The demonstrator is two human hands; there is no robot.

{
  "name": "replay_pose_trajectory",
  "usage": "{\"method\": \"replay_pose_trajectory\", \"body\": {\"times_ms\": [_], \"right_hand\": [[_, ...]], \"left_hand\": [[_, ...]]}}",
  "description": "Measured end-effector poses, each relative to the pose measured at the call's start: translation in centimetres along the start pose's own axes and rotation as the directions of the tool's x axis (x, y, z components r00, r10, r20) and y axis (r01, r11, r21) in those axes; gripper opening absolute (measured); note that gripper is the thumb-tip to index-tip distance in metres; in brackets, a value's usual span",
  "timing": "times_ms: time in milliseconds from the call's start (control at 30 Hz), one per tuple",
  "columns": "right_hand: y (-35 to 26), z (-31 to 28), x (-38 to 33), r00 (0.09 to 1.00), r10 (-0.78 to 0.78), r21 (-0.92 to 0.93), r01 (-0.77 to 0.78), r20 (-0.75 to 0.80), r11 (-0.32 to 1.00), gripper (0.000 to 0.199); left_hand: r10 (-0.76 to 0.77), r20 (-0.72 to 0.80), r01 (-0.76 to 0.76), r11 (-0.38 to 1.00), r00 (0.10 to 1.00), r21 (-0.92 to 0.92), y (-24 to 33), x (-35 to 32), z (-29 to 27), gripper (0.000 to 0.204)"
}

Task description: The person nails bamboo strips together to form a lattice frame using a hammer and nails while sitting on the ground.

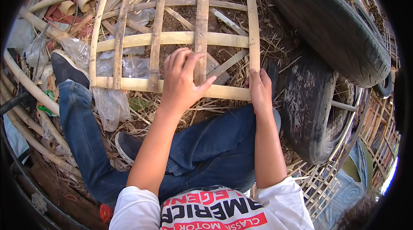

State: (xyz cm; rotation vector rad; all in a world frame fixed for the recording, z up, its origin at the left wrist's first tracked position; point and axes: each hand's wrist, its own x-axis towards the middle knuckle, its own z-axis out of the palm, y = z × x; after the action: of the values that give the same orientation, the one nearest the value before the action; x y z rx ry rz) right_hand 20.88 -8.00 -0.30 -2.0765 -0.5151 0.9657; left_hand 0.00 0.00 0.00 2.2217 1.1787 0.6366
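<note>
A likely light, springy bamboo lattice (180, 38) before the legs (211, 144) is being gripped at a presumably firm corner by the right hand (260, 90); the left hand (180, 77) is being held half-open.

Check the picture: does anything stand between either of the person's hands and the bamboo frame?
Nothing visible does. The right hand grips the bamboo frame at its near right corner; the left hand is over the near edge, nothing in between.
</note>
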Motion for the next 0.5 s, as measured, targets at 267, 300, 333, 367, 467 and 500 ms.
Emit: {"method": "replay_pose_trajectory", "body": {"times_ms": [267, 300, 333, 367, 467, 500], "right_hand": [[0.8, 0.0, -0.5, 0.962, -0.258, -0.223, 0.234, -0.085, 0.946, 0.042], [0.6, 0.1, -0.7, 0.924, -0.365, -0.315, 0.315, -0.113, 0.895, 0.046], [0.4, 0.0, -1.0, 0.936, -0.338, -0.296, 0.296, -0.099, 0.908, 0.049], [0.0, 0.0, -1.3, 0.947, -0.311, -0.277, 0.278, -0.084, 0.920, 0.052], [-1.1, -0.5, -1.9, 0.970, -0.240, -0.275, 0.219, -0.044, 0.936, 0.056], [-1.3, -0.5, -2.2, 0.976, -0.214, -0.280, 0.196, -0.033, 0.940, 0.056]], "left_hand": [[0.045, 0.076, -0.049, 0.997, 0.996, 0.063, -2.0, -5.5, 0.1, 0.069], [0.070, 0.059, -0.074, 0.995, 0.996, 0.073, -2.2, -5.4, 0.2, 0.068], [0.075, 0.042, -0.077, 0.995, 0.996, 0.057, -2.3, -5.3, 0.2, 0.065], [0.073, 0.031, -0.075, 0.995, 0.997, 0.065, -2.4, -5.4, 0.1, 0.064], [0.064, -0.005, -0.064, 0.995, 0.998, 0.072, -1.8, -5.3, 0.3, 0.063], [0.061, -0.012, -0.060, 0.996, 0.998, 0.067, -1.6, -5.3, 0.5, 0.062]]}}
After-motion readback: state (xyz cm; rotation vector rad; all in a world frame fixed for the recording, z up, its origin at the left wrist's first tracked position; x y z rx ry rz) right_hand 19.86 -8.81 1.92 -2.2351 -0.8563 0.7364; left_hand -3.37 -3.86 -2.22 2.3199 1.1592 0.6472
